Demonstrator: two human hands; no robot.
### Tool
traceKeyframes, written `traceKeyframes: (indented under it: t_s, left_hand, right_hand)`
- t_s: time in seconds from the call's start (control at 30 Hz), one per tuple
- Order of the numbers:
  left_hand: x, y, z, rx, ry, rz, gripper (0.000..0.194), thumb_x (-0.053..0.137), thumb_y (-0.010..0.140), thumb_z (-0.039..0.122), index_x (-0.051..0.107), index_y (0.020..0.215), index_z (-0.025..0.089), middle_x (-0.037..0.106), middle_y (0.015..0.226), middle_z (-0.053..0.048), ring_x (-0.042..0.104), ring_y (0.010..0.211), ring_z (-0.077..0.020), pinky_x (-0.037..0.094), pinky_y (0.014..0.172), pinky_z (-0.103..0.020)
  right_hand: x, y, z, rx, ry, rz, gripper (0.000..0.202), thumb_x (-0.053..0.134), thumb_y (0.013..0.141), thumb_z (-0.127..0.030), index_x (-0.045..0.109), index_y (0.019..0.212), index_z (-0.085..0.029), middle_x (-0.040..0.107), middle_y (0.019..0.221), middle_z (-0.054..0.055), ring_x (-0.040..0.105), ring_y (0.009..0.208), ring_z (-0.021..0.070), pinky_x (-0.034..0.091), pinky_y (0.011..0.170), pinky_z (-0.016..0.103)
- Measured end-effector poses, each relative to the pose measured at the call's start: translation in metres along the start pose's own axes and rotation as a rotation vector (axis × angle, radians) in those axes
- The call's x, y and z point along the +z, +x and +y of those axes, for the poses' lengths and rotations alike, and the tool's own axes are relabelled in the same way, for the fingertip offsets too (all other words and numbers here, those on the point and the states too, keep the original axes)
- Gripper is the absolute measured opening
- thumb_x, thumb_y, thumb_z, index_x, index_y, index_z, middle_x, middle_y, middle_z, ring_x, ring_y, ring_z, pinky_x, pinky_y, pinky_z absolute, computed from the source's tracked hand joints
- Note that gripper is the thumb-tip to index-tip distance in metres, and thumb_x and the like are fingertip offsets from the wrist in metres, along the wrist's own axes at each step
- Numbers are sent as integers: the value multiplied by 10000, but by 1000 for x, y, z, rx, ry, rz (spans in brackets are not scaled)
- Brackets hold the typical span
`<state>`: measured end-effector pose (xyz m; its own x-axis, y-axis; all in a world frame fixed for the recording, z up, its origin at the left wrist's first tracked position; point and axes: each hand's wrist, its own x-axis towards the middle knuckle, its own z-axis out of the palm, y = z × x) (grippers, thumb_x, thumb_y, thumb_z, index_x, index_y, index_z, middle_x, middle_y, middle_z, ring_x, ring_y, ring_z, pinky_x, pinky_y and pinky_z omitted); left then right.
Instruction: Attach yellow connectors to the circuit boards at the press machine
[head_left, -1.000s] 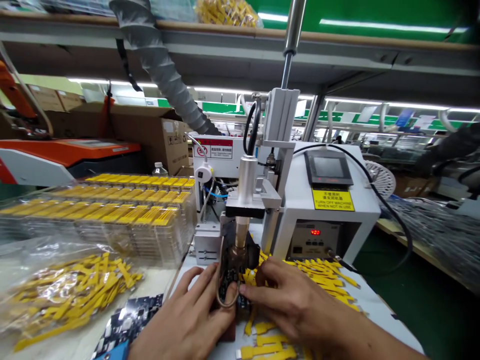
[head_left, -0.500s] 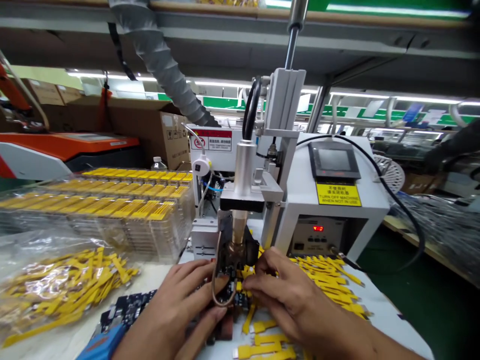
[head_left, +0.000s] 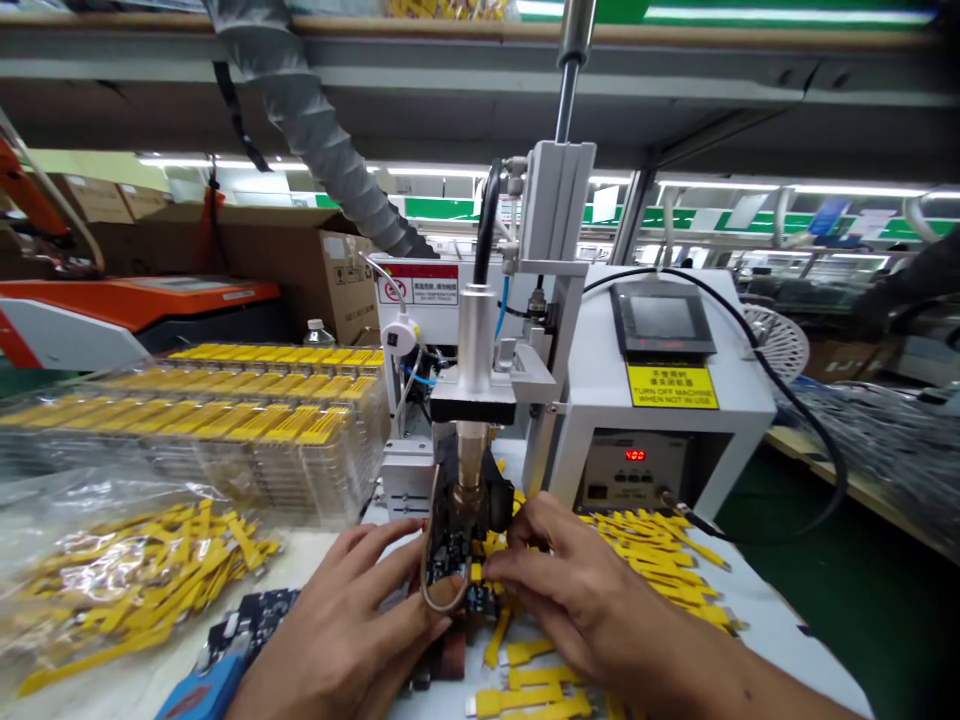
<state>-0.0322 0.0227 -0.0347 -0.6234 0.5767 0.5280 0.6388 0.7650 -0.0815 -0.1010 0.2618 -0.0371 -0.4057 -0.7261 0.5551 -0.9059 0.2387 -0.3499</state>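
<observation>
A dark circuit board (head_left: 454,553) lies under the metal nozzle (head_left: 471,462) of a bench press, within a looped copper-coloured tube (head_left: 441,604). My left hand (head_left: 352,610) reaches in from the left, index finger and thumb closed at the board's near left edge, the other fingers stretched beside it. My right hand (head_left: 562,575) pinches at the board's right side, where a small yellow flat cable (head_left: 477,573) meets the board. The fingers partly hide that cable. More yellow flat cables (head_left: 536,690) lie around my right hand.
Clear trays of yellow strips (head_left: 247,415) are stacked at left, behind a plastic bag of yellow cables (head_left: 150,570). Another dark board (head_left: 259,620) and a blue item (head_left: 202,690) lie by my left wrist. A white control box (head_left: 675,390) stands at right.
My left index finger has drawn back slightly toward me on the board. My right hand keeps its pinch. The whole view has shifted a little.
</observation>
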Motion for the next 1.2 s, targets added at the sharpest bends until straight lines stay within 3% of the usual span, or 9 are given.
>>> traceKeyframes:
  t_s: [0.2,0.43,0.67,0.77,1.2]
  left_hand:
    - [-3,3,2,-36,-82,41,306,452,950,202,569,1207,321,564,1214,2,476,1122,-230,486,833,-334]
    - [4,-4,-1,-115,-103,-12,382,509,938,242,483,1314,301,523,1289,12,439,1205,-212,468,971,-374]
    - [5,-6,1,-166,-49,73,387,553,908,331,512,1283,247,551,1277,-24,484,1182,-245,510,933,-410]
    - [2,-3,2,-165,-29,45,371,555,907,349,544,1261,240,565,1265,-33,507,1165,-260,516,919,-439]
    - [-1,-2,2,-197,-96,29,337,573,886,297,566,1215,223,563,1239,-55,492,1153,-254,478,940,-416]
  right_hand:
    - [0,1,-2,3,-10,-4,275,456,894,-97,650,1069,-184,500,899,97,468,882,202,460,710,317]
    - [-3,4,-5,1,-21,-16,234,450,897,-89,642,1018,-146,508,889,99,463,868,192,449,717,306]
    - [-2,2,-3,-34,-44,11,247,433,907,-95,640,1030,-149,509,887,102,465,849,191,446,684,296]
    - [-1,2,-2,-49,-81,12,251,432,902,-88,633,1041,-146,515,892,106,464,849,199,450,682,307]
    - [-2,-2,0,-66,-171,-63,324,452,856,-14,567,1114,-172,506,982,100,452,937,227,440,737,333]
